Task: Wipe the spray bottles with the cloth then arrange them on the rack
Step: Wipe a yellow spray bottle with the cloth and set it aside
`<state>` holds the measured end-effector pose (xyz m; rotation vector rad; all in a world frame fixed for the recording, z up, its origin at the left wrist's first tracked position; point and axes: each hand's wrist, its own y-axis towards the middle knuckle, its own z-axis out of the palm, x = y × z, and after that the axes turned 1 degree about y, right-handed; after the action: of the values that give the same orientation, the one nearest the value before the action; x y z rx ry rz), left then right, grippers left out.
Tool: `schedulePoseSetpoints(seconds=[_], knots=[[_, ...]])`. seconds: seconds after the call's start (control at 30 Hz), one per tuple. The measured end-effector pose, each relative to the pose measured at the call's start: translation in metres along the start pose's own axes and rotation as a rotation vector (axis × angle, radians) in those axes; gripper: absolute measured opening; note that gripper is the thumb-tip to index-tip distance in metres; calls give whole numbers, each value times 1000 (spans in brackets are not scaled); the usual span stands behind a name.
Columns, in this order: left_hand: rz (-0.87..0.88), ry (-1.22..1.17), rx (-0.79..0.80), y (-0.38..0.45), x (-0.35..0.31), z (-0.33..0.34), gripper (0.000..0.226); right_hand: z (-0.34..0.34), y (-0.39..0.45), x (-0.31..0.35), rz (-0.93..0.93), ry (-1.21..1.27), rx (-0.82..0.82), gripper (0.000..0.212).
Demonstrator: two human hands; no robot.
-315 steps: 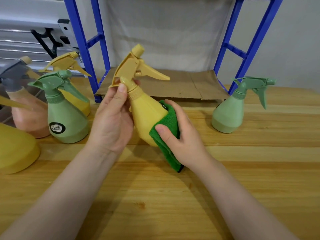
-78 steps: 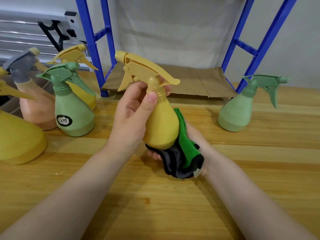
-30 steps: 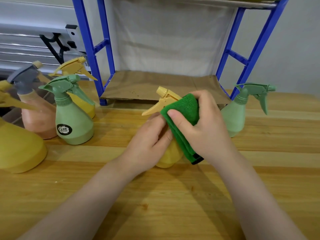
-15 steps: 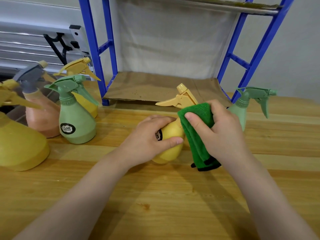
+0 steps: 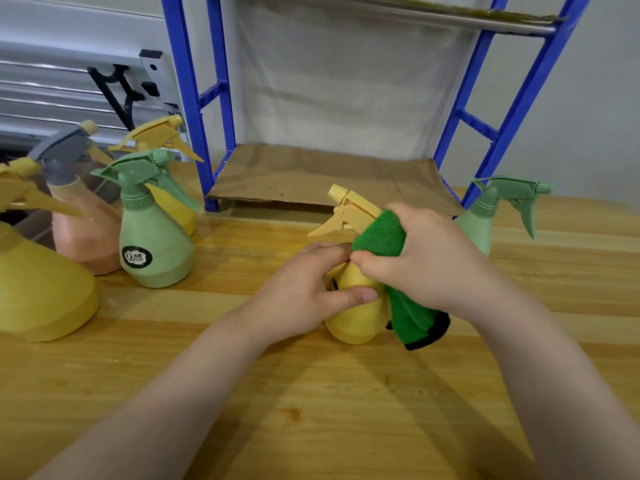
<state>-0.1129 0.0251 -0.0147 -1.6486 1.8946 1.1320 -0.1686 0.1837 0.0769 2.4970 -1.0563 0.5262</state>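
Note:
A small yellow spray bottle [image 5: 356, 320] stands on the wooden table at centre, its trigger head pointing left. My left hand [image 5: 308, 289] grips its body from the left, thumb across the front. My right hand [image 5: 426, 258] holds a green cloth [image 5: 384, 237] wrapped over the bottle's neck and right side; the cloth's dark-edged end hangs down beside the base. A blue rack [image 5: 194, 98] with a cardboard-lined bottom shelf [image 5: 311, 174] stands behind.
To the left stand a green labelled bottle [image 5: 152, 244], a peach bottle with a grey head [image 5: 83, 233], a yellow bottle [image 5: 166, 140] behind them and a large yellow one [image 5: 38, 289]. Another green bottle [image 5: 485, 220] stands at the rack's right leg. A metal shelf bar [image 5: 450, 19] runs above.
The cloth in my right hand has shifted up onto the bottle's neck, just under the trigger head. My left hand keeps its grip on the body; the bottle stays on the table.

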Motion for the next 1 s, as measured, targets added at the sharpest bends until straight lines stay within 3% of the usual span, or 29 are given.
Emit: schedulePoseSetpoints(seconds=[0.13,0.33,0.6,0.7,0.83,1.0], knots=[[-38,-4,9,0,-2,-1,63,7,4,-11,-54,209,-31,31],[-65,29,28,-1,-3,-3,70,21,3,-16,-241,-213,-335,50],[-46,28,12,0,-3,-2,66,22,3,-17,-303,-440,-557,63],[-57,3,-8,-1,-2,-3,60,20,6,-15,-267,-446,-514,61],[-17,49,-83,0,-3,-12,67,15,6,-22,-231,-131,-286,49],[-19,63,-148,2,-2,-21,67,6,2,-36,-287,95,-237,40]])
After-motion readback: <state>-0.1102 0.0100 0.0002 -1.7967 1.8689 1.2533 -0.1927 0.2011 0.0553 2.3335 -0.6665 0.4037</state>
